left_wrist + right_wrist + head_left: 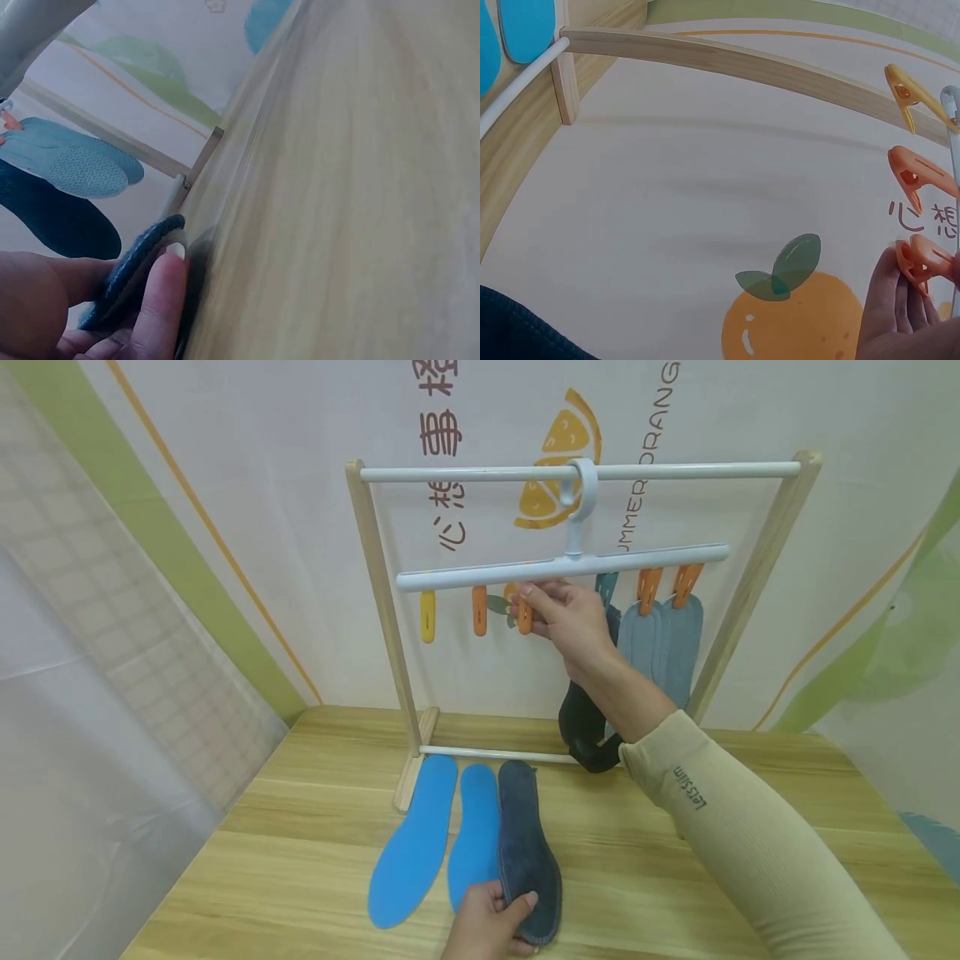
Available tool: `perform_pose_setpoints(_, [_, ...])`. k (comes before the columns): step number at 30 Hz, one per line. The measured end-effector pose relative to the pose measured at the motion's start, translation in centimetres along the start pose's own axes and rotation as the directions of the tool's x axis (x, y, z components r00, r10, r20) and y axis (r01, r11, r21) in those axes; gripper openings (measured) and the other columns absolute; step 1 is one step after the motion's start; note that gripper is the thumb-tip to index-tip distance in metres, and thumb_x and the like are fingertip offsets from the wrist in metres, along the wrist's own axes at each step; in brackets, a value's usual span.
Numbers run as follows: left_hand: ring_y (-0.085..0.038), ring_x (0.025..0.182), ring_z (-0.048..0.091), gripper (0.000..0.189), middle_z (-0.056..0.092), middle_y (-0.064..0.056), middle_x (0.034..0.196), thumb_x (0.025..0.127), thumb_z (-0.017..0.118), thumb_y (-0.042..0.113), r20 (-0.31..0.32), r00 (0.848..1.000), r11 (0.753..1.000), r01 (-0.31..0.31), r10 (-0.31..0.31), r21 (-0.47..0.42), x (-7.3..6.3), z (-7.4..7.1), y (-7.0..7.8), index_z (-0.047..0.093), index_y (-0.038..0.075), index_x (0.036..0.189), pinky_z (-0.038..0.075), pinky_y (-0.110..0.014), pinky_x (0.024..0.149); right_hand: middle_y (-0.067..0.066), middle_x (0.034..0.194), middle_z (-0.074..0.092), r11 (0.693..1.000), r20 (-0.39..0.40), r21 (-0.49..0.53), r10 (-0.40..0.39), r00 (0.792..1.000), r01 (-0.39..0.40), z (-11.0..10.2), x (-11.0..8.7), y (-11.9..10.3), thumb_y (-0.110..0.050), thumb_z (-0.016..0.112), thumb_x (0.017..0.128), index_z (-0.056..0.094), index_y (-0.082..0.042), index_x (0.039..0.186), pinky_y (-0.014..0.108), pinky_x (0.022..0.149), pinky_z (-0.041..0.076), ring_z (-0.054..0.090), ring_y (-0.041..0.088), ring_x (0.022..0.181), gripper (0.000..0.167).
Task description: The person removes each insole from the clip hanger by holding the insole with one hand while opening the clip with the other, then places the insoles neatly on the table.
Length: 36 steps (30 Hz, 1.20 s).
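Note:
My left hand (pixel 483 927) grips the near end of a dark grey insole (pixel 521 827), thumb on top and fingers beneath. In the left wrist view that insole (pixel 131 274) shows its edge close over the tabletop. Up at the white hanger (pixel 487 575), my right hand (pixel 573 622) pinches an orange clothespin (pixel 525 614). The right wrist view shows fingers around this clothespin (pixel 922 259), with no insole in it. To its left hang another orange clothespin (pixel 479 612) and a yellow clothespin (pixel 427 617). Two blue insoles (pixel 414 847) lie left of the dark one.
The hanger hooks over the top bar (pixel 465 474) of a wooden-sided rack (pixel 382 602). On its right half, orange clothespins (pixel 649 590) hold grey insoles (pixel 642 639); a teal clothespin (pixel 606 585) hangs above a black insole (pixel 581 714). A printed curtain (pixel 285 460) stands behind the wooden table (pixel 300 827).

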State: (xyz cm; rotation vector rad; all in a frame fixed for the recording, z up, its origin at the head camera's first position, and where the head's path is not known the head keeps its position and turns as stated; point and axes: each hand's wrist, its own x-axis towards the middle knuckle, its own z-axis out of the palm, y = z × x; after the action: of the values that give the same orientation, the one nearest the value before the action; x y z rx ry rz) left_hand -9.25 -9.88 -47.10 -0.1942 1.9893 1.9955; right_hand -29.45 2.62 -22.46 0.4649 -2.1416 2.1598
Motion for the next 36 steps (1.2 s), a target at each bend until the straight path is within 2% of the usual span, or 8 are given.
perform_pose_setpoints(8, [-0.013,0.056,0.068,0.027,0.072,-0.010,0.072,0.098,0.065,0.018,0.002,0.999,0.993,0.036,-0.036,0.108,0.0,-0.2,0.5,0.068,-0.007,0.108,0.063,-0.036,0.059,0.017,0.124,0.070,1.000,0.019,-0.007,0.011,1.000,-0.011,0.0,-0.2,-0.1,-0.027,0.063,0.102,0.063,0.001,0.131,0.028,0.090,0.061,0.074,0.017,0.103,0.041])
perform_pose_setpoints(13, [-0.008,0.051,0.062,0.022,0.068,-0.009,0.067,0.097,0.067,0.018,-0.012,0.997,0.976,0.072,-0.071,0.206,-0.1,-0.3,1.1,0.066,-0.004,0.098,0.061,-0.036,0.056,0.017,0.124,0.070,1.000,0.024,-0.009,0.015,1.000,-0.015,-0.1,-0.1,0.0,-0.027,0.062,0.102,0.063,0.000,0.130,0.028,0.091,0.061,0.074,0.021,0.108,0.039])
perform_pose_setpoints(16, [-0.008,0.049,0.061,0.023,0.064,-0.009,0.063,0.096,0.068,0.019,-0.025,0.996,0.957,0.089,-0.085,0.275,-0.2,-0.4,1.4,0.059,0.002,0.084,0.059,-0.034,0.055,0.017,0.124,0.071,1.000,0.026,-0.010,0.025,0.999,-0.024,-0.1,-0.1,-0.1,-0.027,0.062,0.102,0.063,-0.001,0.130,0.029,0.092,0.061,0.074,0.020,0.108,0.039])
perform_pose_setpoints(20, [-0.009,0.048,0.060,0.033,0.062,-0.007,0.058,0.094,0.071,0.021,-0.029,0.995,0.933,0.100,-0.096,0.345,-0.3,-0.6,1.9,0.052,0.007,0.071,0.056,-0.033,0.055,0.017,0.125,0.070,0.999,0.033,-0.004,0.039,0.999,-0.039,-0.1,-0.1,-0.1,-0.027,0.062,0.102,0.062,0.000,0.131,0.029,0.092,0.061,0.074,0.019,0.108,0.039])
perform_pose_setpoints(24, [-0.010,0.049,0.058,0.034,0.064,-0.005,0.057,0.093,0.072,0.023,-0.003,0.991,0.907,0.122,-0.132,0.402,-0.5,-1.0,2.7,0.062,0.003,0.067,0.056,-0.033,0.054,0.018,0.127,0.069,0.999,0.052,-0.006,0.040,0.998,-0.039,-0.2,-0.1,-0.2,-0.029,0.061,0.102,0.060,0.000,0.134,0.028,0.092,0.061,0.073,0.021,0.111,0.042])
perform_pose_setpoints(27, [-0.012,0.051,0.060,0.034,0.064,-0.005,0.058,0.093,0.072,0.023,0.018,0.988,0.877,0.130,-0.156,0.462,-0.6,-1.3,3.3,0.067,0.002,0.066,0.055,-0.033,0.054,0.018,0.128,0.068,0.999,0.054,-0.008,0.047,0.997,-0.046,-0.3,-0.1,-0.2,-0.029,0.061,0.102,0.059,-0.001,0.134,0.028,0.091,0.061,0.073,0.023,0.112,0.043])
perform_pose_setpoints(32, [-0.015,0.051,0.062,0.036,0.063,-0.004,0.054,0.093,0.071,0.020,0.019,0.991,0.831,0.101,-0.132,0.547,-0.7,-1.5,4.0,0.067,0.003,0.062,0.055,-0.033,0.056,0.017,0.129,0.068,0.998,0.057,-0.008,0.058,0.997,-0.057,-0.2,0.0,-0.2,-0.030,0.061,0.102,0.059,-0.001,0.135,0.028,0.092,0.061,0.072,0.023,0.112,0.044])
perform_pose_setpoints(36, [-0.014,0.046,0.058,0.039,0.057,0.000,0.048,0.093,0.072,0.021,0.002,0.992,0.795,0.098,-0.124,0.598,-0.7,-1.6,4.3,0.066,0.003,0.058,0.055,-0.032,0.056,0.018,0.128,0.068,0.999,0.067,-0.015,0.042,0.997,-0.041,-0.2,-0.1,-0.2,-0.030,0.061,0.103,0.059,0.000,0.135,0.029,0.093,0.061,0.071,0.026,0.114,0.044])
